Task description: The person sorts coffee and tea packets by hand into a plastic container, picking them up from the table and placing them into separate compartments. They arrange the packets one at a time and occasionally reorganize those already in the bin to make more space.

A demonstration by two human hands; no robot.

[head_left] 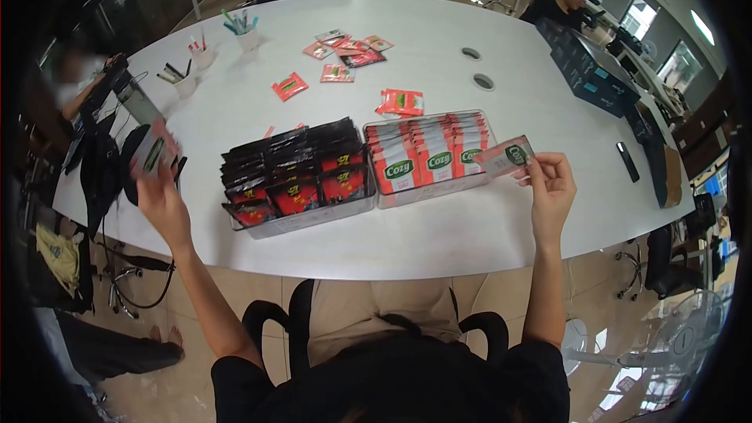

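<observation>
My left hand (163, 202), raised at the left of the table, is closed on a few pink Cozy sachets (153, 149), smeared by motion. Between the thumb and fingers of my right hand (551, 180) is a single Cozy sachet (505, 158), held just off the right end of a clear bin. That clear bin (435, 190) is packed with upright pink-and-white Cozy sachets (439, 160). Beside it on the left, a second clear bin (313, 220) holds rows of black-and-red sachets (298, 194).
Loose sachets (356, 53) lie scattered toward the back, with a small stack (401, 102) behind the bins. Cups of pens (247, 37) stand at back left, near a black bag (98, 164). Dark boxes (587, 70) and a black marker-like object (627, 162) are on the right.
</observation>
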